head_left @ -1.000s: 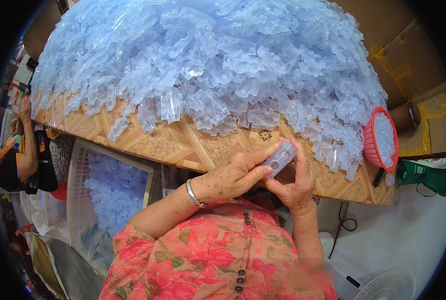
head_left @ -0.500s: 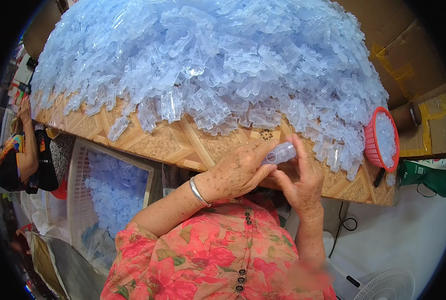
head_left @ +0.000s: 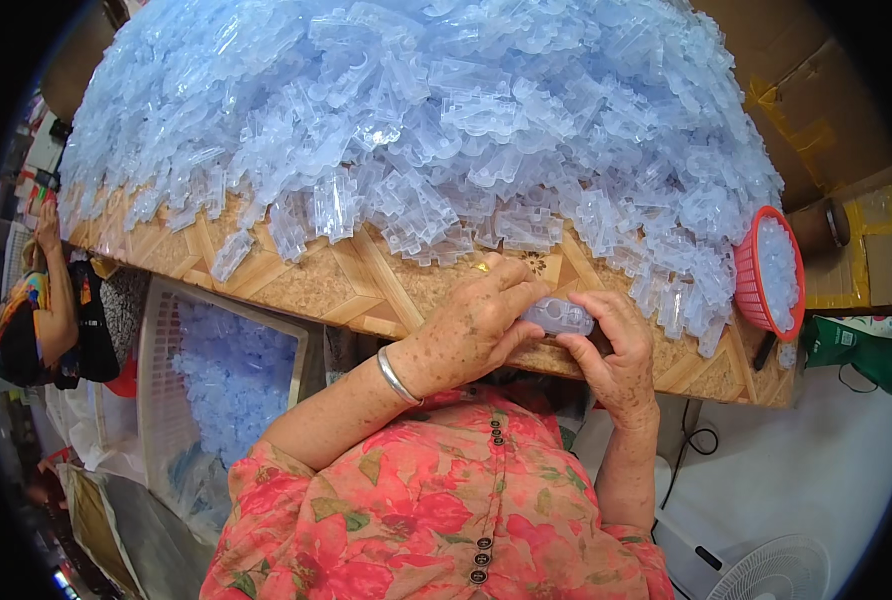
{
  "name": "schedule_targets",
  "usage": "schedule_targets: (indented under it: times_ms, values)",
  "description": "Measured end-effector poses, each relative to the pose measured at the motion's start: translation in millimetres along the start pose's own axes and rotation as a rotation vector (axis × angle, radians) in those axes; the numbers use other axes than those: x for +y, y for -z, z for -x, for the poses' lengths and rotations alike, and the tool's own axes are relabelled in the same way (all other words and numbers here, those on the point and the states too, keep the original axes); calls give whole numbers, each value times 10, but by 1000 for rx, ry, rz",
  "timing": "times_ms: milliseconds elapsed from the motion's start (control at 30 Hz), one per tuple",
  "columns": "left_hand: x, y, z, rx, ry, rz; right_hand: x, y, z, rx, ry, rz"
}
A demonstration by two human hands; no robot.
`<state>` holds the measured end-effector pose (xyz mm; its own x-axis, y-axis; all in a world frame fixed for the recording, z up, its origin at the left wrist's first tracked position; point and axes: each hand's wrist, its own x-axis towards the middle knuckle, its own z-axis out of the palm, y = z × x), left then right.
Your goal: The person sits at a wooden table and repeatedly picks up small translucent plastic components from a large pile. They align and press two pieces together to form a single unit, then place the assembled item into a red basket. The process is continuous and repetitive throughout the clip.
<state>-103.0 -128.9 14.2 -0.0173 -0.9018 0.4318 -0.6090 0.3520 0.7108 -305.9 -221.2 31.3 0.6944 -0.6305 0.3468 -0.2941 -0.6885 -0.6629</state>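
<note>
Patterned tabletop [head_left: 316, 285], with cork-like patches and pale wood strips, runs across the view beneath a huge mound of clear, bluish plastic parts [head_left: 416, 120] that covers most of it and thins out toward the near edge. Just beyond that edge, in front of the person's floral shirt [head_left: 406, 490], 1 small translucent plastic piece [head_left: 558, 317] is held between 2 bare hands, lying roughly sideways. The left hand [head_left: 476, 325], with a silver bangle [head_left: 394, 376] on its wrist and a yellowish ring on 1 finger, is partly closed, thumb and fingertips at the piece's left end. The right hand [head_left: 614, 350] is curled more loosely, its thumb below and fingers above, gripping the right end. At the table's right side sits 1 red basket [head_left: 753, 285], tilted, filled with similar clear parts, with a short black object [head_left: 764, 350] near its base. Below the table on the left, a pale slatted crate [head_left: 158, 390] contains more bluish pieces. Farther left, another person [head_left: 31, 325] shows with an arm raised; a white fan [head_left: 781, 572] stands at lower right, and taped cardboard [head_left: 816, 150] fills the upper right.
</note>
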Motion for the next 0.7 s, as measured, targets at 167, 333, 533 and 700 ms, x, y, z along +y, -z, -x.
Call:
schedule_targets:
  times_ms: [167,333,533,700]
  values:
    - [24,-11,-58,16,2,-50,-10,-16,-6,9,-54,39]
    - [7,-34,-49,75,42,-74,-9,-89,-22,102,-62,31]
    - [90,-45,-27,160,178,57,-126,-295,80,195,-56,185]
    - [211,-68,-16,76,287,300,-154,-390,54,272,-116,121]
